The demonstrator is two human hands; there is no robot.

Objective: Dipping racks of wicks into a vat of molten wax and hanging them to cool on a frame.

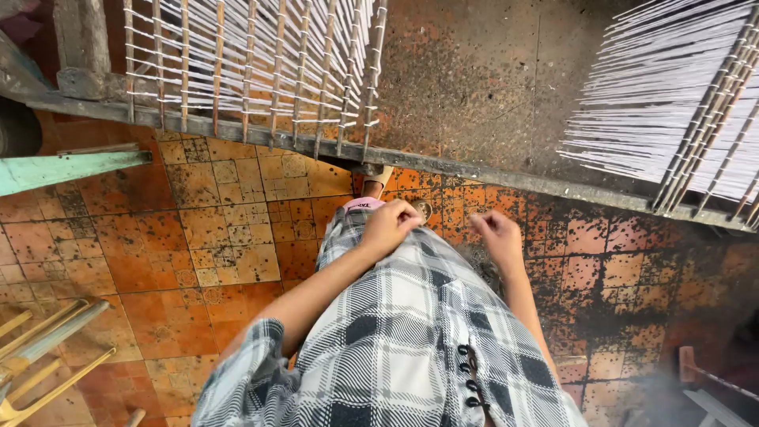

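I see 2 hands low before the plaid shirt (pixel 395 332): my left hand (pixel 389 225) is curled shut, my right hand (pixel 498 236) loosely cupped, neither visibly pinching anything. White-stick drying racks (pixel 245 63) stand ahead, presumably spaced for air.

One view only, from a camera worn on the person's head. It looks steeply down along the body, so the plaid shirt (pixel 395 348) fills the lower middle, close to the lens. Both hands, left (pixel 389 225) and right (pixel 500 236), sit near the centre, at arm's length. Beyond them lies the tiled floor (pixel 158 261), farther off. The top edge reaches two racks of white sticks, one at upper left (pixel 245 63), one at upper right (pixel 672 103).
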